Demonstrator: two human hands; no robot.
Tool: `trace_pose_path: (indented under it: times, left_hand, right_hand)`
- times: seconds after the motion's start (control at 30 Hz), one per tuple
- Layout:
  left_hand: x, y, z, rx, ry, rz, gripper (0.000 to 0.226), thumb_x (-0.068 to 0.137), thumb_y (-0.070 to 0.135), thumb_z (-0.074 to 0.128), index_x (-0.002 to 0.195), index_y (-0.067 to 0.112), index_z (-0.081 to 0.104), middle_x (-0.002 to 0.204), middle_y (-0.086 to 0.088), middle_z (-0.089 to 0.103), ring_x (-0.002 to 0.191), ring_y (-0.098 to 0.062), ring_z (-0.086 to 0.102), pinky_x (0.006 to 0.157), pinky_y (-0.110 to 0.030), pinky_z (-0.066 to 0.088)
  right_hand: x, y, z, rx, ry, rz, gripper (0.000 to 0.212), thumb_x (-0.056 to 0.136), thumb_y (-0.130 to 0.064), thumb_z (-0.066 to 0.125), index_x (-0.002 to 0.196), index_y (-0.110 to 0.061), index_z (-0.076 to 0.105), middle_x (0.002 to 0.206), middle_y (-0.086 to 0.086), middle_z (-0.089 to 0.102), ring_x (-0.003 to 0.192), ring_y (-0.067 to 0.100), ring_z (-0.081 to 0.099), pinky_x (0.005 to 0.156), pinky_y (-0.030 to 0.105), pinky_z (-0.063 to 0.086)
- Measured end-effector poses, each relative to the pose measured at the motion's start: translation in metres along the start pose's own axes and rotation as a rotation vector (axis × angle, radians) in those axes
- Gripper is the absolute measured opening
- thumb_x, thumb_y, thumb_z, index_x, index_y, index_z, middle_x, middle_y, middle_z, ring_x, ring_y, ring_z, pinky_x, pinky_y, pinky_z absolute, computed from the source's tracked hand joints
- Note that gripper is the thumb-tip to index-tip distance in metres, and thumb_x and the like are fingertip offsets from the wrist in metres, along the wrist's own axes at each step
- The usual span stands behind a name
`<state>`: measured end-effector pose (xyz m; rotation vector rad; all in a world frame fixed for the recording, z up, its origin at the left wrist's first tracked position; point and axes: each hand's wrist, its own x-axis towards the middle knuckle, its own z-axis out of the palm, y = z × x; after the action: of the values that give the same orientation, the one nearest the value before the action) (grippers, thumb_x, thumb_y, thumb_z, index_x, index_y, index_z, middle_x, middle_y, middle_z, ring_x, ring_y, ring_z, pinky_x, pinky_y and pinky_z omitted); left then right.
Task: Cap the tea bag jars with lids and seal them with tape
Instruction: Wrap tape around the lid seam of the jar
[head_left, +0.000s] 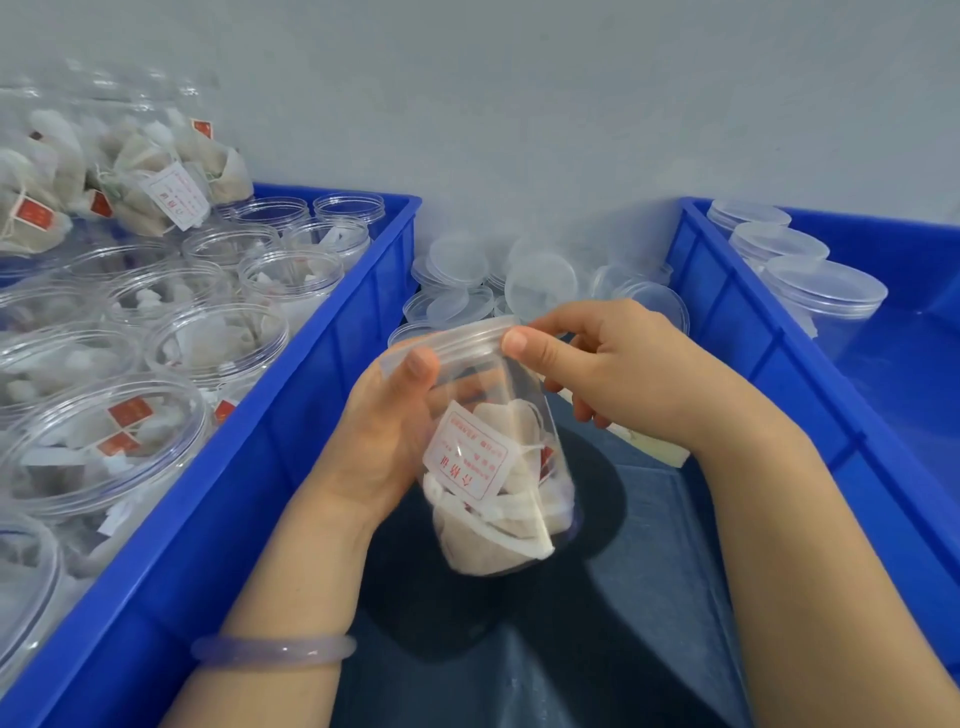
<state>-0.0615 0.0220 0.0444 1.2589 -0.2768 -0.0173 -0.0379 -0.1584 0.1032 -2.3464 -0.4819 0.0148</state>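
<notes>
The left grip (384, 431) clasps the tilted jar (498, 483) of tea bags, held between two blue crates (332, 395); the right grip (613, 364) pinches the lid (457, 340) at its rim. Best to steady the jar and turn the lid squarely so threads seat

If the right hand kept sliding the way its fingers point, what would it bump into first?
The right hand points left and pinches the lid on the jar, so that comes first. Beyond it probably the left blue bin, though depth is unclear.
</notes>
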Motion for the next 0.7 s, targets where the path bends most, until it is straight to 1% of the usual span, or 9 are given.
trace_pose_path:
  times: [0.1,0.2,0.27,0.33,0.37,0.47,0.57,0.63,0.7]
  left_hand:
    - [0.003,-0.003,-0.002,-0.041,0.162,0.003,0.119,0.026,0.061,0.09,0.125,0.006,0.054,0.109,-0.009,0.068,0.095,-0.02,0.069,0.074,-0.032,0.057]
    - [0.003,-0.004,-0.004,0.046,0.255,0.069,0.1,0.036,0.041,0.088,0.126,0.016,0.052,0.105,0.002,0.072,0.103,-0.016,0.068,0.078,-0.024,0.056]
    - [0.001,-0.004,0.001,0.151,0.266,0.106,0.091,0.046,0.038,0.085,0.127,0.022,0.048,0.111,0.005,0.068,0.105,-0.006,0.065,0.079,-0.017,0.053]
    - [0.0,-0.006,0.01,0.213,0.283,0.134,0.103,0.04,0.035,0.091,0.131,0.023,0.043,0.11,0.01,0.063,0.093,0.005,0.066,0.07,-0.009,0.05]
    - [0.0,-0.009,0.012,0.218,0.308,0.146,0.102,0.038,0.039,0.087,0.129,0.023,0.044,0.107,0.01,0.063,0.087,0.006,0.067,0.066,-0.008,0.05]
    - [0.002,-0.012,0.011,0.214,0.361,0.161,0.087,0.04,0.038,0.094,0.115,0.029,0.051,0.105,0.005,0.066,0.084,0.001,0.069,0.066,-0.011,0.05]
    - [0.003,-0.014,0.002,0.165,0.347,0.119,0.075,0.044,0.045,0.078,0.113,0.028,0.054,0.106,0.002,0.068,0.095,-0.012,0.069,0.078,-0.025,0.053]
    - [0.003,-0.015,-0.001,0.14,0.324,0.091,0.073,0.046,0.045,0.075,0.113,0.026,0.056,0.1,0.002,0.071,0.097,-0.02,0.068,0.084,-0.035,0.053]
    - [0.003,-0.015,0.001,0.153,0.283,0.092,0.071,0.047,0.045,0.075,0.113,0.025,0.056,0.095,0.004,0.073,0.094,-0.021,0.069,0.085,-0.038,0.053]
  right_hand:
    - [-0.003,0.0,-0.003,-0.047,-0.017,0.024,0.088,0.043,-0.089,0.034,0.104,-0.034,0.066,0.073,-0.012,0.063,0.061,0.003,0.057,0.056,0.023,0.044]
    - [-0.005,-0.002,-0.005,-0.131,-0.037,0.038,0.096,0.042,-0.087,0.04,0.118,-0.032,0.061,0.069,-0.018,0.051,0.065,-0.002,0.051,0.056,0.02,0.039]
    - [-0.005,-0.004,-0.002,-0.181,-0.02,0.026,0.09,0.047,-0.087,0.044,0.114,-0.03,0.064,0.069,-0.016,0.053,0.068,0.001,0.052,0.056,0.023,0.041]
    - [-0.004,-0.007,0.003,-0.174,0.046,0.002,0.079,0.055,-0.082,0.044,0.102,-0.022,0.066,0.074,-0.005,0.062,0.072,0.008,0.058,0.061,0.029,0.048]
    - [-0.003,-0.008,0.005,-0.167,0.072,-0.016,0.077,0.06,-0.08,0.042,0.098,-0.018,0.065,0.077,-0.001,0.065,0.075,0.012,0.059,0.066,0.032,0.05]
    - [-0.004,-0.008,0.002,-0.142,0.008,-0.015,0.074,0.066,-0.078,0.04,0.101,-0.018,0.066,0.077,-0.005,0.064,0.078,0.014,0.062,0.076,0.037,0.054]
    - [-0.009,-0.003,-0.01,-0.062,-0.132,0.033,0.071,0.063,-0.073,0.05,0.124,-0.038,0.06,0.082,-0.017,0.062,0.077,0.001,0.059,0.085,0.031,0.053]
    - [-0.011,0.002,-0.019,-0.034,-0.133,0.036,0.066,0.06,-0.067,0.058,0.121,-0.043,0.06,0.087,-0.012,0.068,0.073,-0.006,0.06,0.079,0.023,0.05]
    - [-0.014,0.004,-0.027,-0.028,-0.111,0.034,0.058,0.057,-0.066,0.061,0.112,-0.045,0.065,0.08,-0.011,0.07,0.067,-0.008,0.062,0.071,0.02,0.047]
